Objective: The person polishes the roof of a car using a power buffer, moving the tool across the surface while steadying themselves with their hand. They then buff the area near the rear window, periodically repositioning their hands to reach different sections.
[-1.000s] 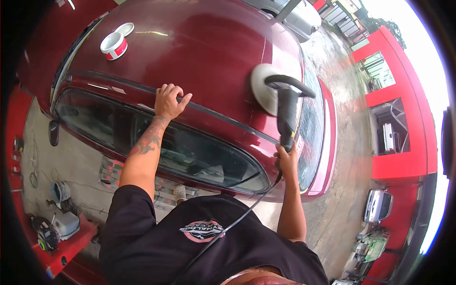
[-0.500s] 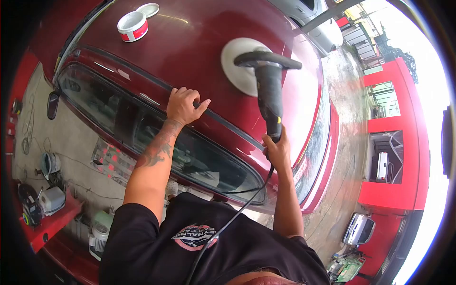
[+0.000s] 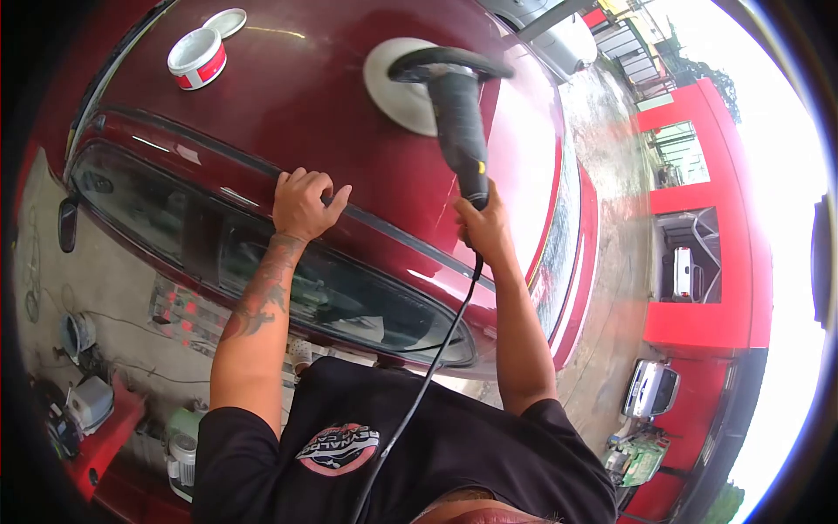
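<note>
Polisher shifted across roof nearer tub; right hand wrapped round its handle. Left hand loosely open at roof edge. Pad over roof; areas done or left, can't tell.

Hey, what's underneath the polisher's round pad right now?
Maroon car roof shows all around the pale pad; the patch directly beneath is covered, so its finish can't be seen.

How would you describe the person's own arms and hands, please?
Short black fabric sleeves leave both forearms bare. A dark patterned tattoo marks the left forearm. The left hand and right hand are both ungloved.
</note>
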Tool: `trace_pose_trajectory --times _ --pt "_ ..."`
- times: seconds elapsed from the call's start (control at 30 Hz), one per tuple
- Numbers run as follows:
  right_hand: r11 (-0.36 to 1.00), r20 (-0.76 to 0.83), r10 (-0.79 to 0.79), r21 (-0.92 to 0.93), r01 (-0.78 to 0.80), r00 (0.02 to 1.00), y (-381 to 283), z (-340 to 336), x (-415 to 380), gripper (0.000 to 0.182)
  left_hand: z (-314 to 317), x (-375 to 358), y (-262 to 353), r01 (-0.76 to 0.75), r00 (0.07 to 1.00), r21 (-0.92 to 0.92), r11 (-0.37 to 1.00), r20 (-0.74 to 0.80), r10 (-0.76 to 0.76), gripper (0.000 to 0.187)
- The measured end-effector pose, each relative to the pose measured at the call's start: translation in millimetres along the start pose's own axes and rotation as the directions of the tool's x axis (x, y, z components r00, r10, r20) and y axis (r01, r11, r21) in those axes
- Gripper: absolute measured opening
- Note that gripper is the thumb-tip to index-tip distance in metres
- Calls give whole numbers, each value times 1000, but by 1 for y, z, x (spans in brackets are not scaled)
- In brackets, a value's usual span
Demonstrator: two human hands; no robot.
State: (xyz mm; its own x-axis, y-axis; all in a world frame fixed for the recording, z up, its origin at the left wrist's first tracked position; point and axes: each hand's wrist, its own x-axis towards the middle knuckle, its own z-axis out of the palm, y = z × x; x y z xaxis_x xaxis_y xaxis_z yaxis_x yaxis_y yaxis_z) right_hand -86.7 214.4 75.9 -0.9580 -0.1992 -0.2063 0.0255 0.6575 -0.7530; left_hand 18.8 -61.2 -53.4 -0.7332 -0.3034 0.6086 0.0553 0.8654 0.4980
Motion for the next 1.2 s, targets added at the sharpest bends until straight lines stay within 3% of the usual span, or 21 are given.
trace_pose_trajectory --times 0.07,0.13,0.2,0.37,0.63,0.87,0.97,1.07,1.17,1.2 --pt "989 -24 65 134 -61 998 12 -15 2 44 0 -1 0 -2 1000 4 1000 4 2 38" --pt "976 -82 109 199 -91 991 29 -32 5 38 -1 0 -1 1 1000 10 1000 21 -1 38" --pt "943 -105 182 301 -144 978 43 -51 7 38 -2 0 -1 -6 1000 10 1000 17 6 38" --pt "931 -180 266 302 -204 947 72 -83 21 37 -2 -2 -2 5 999 18 1000 53 -6 37" --pt "907 -124 228 388 -164 966 61 -80 72 38 -2 -1 0 2 999 25 1000 41 -3 36" --pt "968 -79 48 250 -27 996 10 -27 118 46 -2 0 1 8 999 19 1000 40 -8 38" --pt "994 -96 -24 101 33 995 -20 -1 126 49 -1 0 1 -1 1000 10 1000 24 1 38" --pt "995 -43 -81 48 83 996 -44 23 134 48 0 -1 -2 -18 1000 10 1000 7 18 38" --pt "964 -81 -253 -101 244 964 -60 42 135 42 2 1 -2 -40 999 12 999 -10 40 38" --pt "974 -56 -214 -86 208 975 -67 42 131 43 3 0 -2 -47 999 9 999 -22 47 37"
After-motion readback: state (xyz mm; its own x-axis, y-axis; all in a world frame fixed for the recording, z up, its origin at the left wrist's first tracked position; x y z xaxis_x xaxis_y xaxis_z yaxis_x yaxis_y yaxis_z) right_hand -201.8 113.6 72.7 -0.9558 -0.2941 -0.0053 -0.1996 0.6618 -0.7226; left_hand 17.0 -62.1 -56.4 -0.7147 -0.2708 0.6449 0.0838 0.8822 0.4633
